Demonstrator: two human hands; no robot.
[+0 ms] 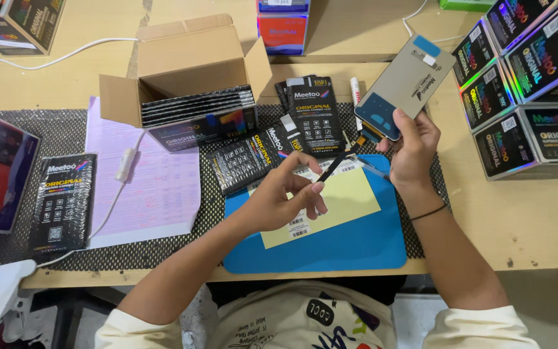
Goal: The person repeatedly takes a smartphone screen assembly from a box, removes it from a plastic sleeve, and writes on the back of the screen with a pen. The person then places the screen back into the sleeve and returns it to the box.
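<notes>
Black packets (305,119) lie on the desk (518,213) beside an open carton (185,77), with shiny black boxes (524,84) stacked at the right. The right hand (414,145) is raised above a blue mat (356,249), its grip closed on a grey screen panel (405,81). The left hand (279,194) pinches the panel's thin black ribbon (334,165) over a yellow sheet (350,200).
</notes>
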